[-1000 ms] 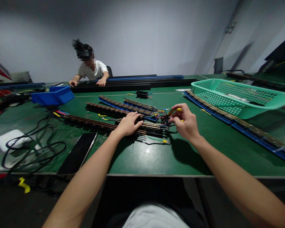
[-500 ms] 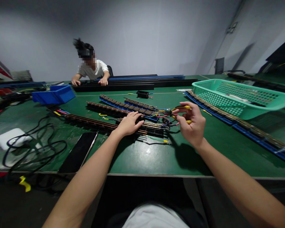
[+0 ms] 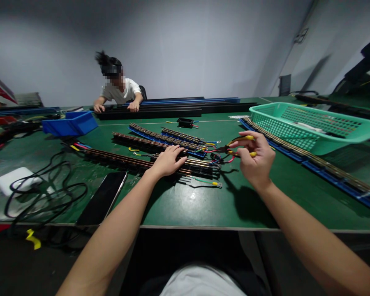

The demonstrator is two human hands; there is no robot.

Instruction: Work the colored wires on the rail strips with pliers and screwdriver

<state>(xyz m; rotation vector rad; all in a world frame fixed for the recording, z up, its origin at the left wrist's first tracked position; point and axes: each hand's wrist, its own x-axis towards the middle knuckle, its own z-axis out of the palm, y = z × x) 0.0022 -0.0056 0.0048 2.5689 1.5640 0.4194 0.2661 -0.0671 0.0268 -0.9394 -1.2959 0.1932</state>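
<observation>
My left hand [image 3: 169,160] lies flat with fingers spread across several rail strips, black-based with copper-coloured bars [image 3: 123,157]. My right hand [image 3: 258,161] grips a pair of pliers [image 3: 223,149] with yellow-and-black handles, its jaws pointing left. Those jaws are at the coloured wires [image 3: 210,150] on the strips' right ends; whether they pinch one, I cannot tell. Just beyond my left hand lies a blue-based rail strip [image 3: 169,139]. A green wire with a yellow-sleeved ring terminal [image 3: 216,184] lies nearer to me.
A green basket [image 3: 299,119] stands at the right beside a long blue-based rail [image 3: 327,172]. At the left are a blue bin [image 3: 70,123], a phone [image 3: 103,197], black cables [image 3: 49,197] and a white charger [image 3: 15,181]. Opposite, a person [image 3: 120,88] handles black profiles [image 3: 160,112].
My right hand and the pliers have shifted slightly to the right. My left hand has stayed in place. A person in dark clothing has come into sight at the far right edge.
</observation>
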